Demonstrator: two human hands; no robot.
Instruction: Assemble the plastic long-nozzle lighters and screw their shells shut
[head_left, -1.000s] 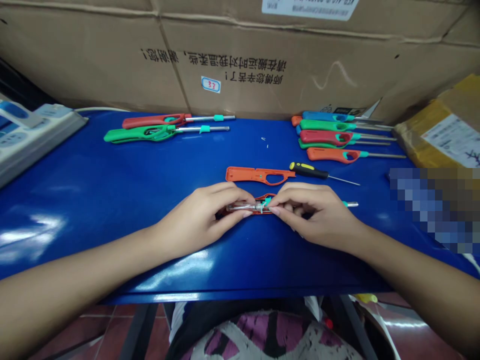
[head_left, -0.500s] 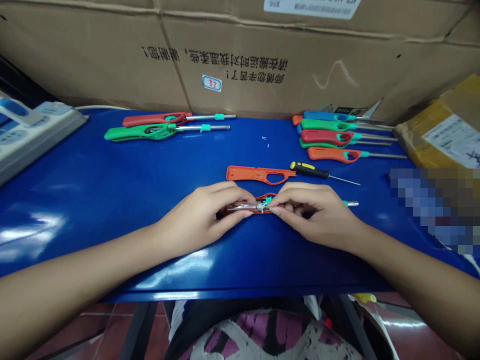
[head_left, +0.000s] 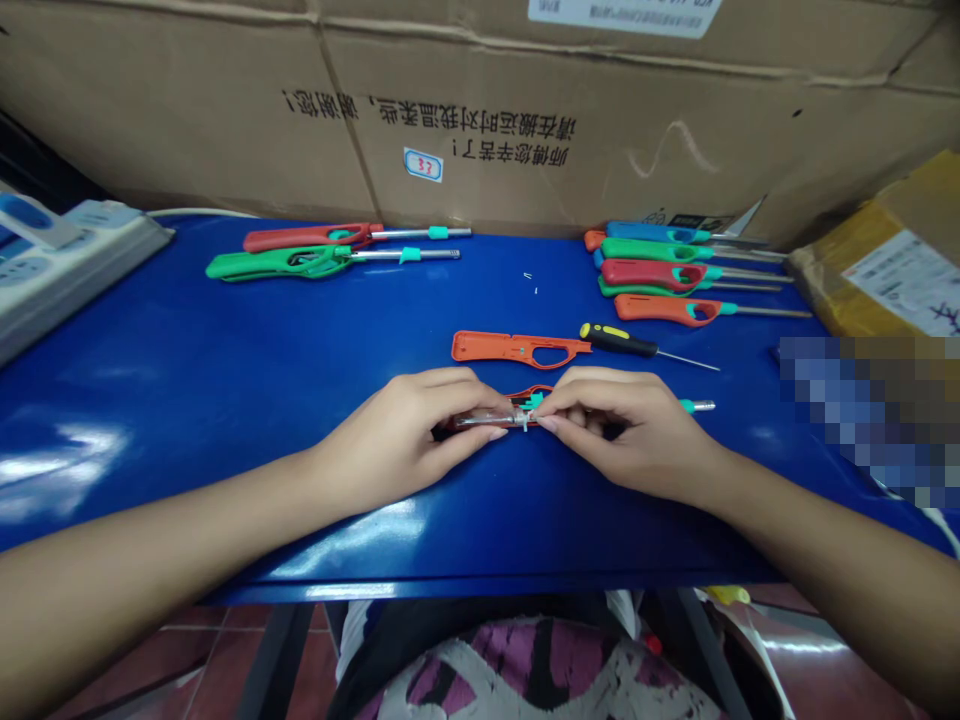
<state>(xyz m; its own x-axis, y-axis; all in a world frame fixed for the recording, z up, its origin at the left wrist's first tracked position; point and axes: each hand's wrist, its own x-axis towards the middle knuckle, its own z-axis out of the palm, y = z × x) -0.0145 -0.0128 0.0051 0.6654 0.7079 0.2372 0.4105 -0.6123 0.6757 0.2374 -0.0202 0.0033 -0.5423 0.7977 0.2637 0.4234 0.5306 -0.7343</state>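
Note:
In the head view, my left hand (head_left: pixel 420 425) is closed around a clear gas tank (head_left: pixel 486 419) from a lighter, gripping it between thumb and fingers. My right hand (head_left: pixel 637 425) is pinched at the tank's valve end; what its fingertips grip is too small to make out. Beneath both hands lies an opened orange lighter (head_left: pixel 538 391), with turquoise parts showing inside. Its metal tube tip (head_left: pixel 703 406) sticks out past my right hand. Much of this lighter is hidden by my hands. Just beyond lies a loose orange handle half (head_left: pixel 487 347), inner side up.
A black-and-yellow screwdriver (head_left: pixel 619 339) lies beyond my right hand. Several lighters, one of them orange (head_left: pixel 660 308), are grouped at back right. Red (head_left: pixel 300 238) and green (head_left: pixel 274 263) lighters lie back left. A cardboard box (head_left: pixel 225 130) walls the rear; a power strip (head_left: pixel 75 260) stands left.
The clear tank has shifted slightly toward me, and its valve end sits a little off the opened lighter's handle. Both hands have stayed almost in place.

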